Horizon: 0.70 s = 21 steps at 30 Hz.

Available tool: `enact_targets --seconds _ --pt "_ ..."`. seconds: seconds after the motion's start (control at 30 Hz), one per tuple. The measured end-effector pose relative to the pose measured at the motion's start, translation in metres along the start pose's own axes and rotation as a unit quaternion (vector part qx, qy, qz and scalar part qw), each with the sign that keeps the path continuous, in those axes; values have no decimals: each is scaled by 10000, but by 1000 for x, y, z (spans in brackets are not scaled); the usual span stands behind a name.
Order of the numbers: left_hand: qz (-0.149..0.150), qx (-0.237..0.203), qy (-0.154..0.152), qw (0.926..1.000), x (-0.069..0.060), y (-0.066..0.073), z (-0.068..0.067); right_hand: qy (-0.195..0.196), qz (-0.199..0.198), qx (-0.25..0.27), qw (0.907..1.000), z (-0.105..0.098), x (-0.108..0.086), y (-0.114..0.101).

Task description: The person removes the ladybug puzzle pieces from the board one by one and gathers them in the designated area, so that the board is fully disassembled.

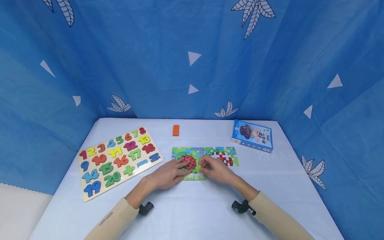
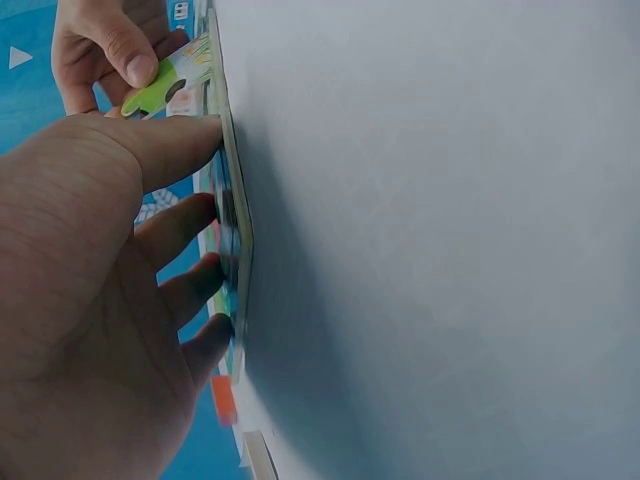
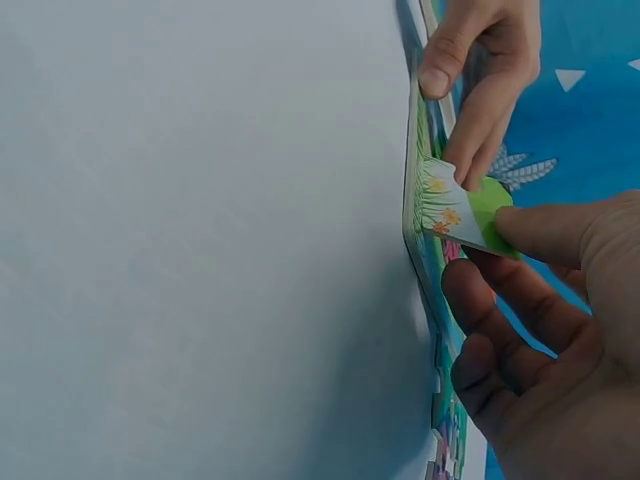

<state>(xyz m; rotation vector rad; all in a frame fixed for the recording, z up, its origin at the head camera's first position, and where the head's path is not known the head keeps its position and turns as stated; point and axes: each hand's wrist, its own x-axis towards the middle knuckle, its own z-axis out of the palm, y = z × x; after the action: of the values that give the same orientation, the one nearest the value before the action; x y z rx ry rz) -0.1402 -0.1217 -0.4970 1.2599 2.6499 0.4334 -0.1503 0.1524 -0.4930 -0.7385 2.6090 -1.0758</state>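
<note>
My left hand [image 1: 168,174] rests spread on a ladybug jigsaw puzzle [image 1: 183,152], its fingertips touching the picture. In the left wrist view the thumb and fingers lie along the thin board. From the right side, my right hand [image 1: 218,170] pinches a puzzle piece [image 3: 450,205] between thumb and fingers. That piece shows green, white, grass and orange flowers, and it is tilted over the puzzle's near right part. Directly right of the puzzle lies a second ladybug picture [image 1: 229,150] with gaps between its pieces, partly hidden by the right hand.
A wooden number board [image 1: 132,176] with colourful numerals lies at the left. An orange block [image 1: 176,130] sits behind the puzzle. At the back right is a blue box [image 1: 255,136]. Blue curtains [image 1: 168,66] stand behind and beside the white table [image 1: 186,216].
</note>
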Motion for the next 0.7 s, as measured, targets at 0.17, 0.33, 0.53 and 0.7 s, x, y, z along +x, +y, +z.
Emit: enact_targets --seconds 0.17,0.33,0.53,0.7 --pt "48 76 12 10000 0 0 0 54 -55 171 9998 -3 -1 1" --pt "67 49 5 10000 1 -1 1 183 3 415 9990 -14 -5 5" --pt "137 -17 27 9999 0 -1 2 299 252 631 9972 -33 -18 17" --pt "235 32 94 9997 1 -2 2 358 592 574 9960 -49 -35 33"
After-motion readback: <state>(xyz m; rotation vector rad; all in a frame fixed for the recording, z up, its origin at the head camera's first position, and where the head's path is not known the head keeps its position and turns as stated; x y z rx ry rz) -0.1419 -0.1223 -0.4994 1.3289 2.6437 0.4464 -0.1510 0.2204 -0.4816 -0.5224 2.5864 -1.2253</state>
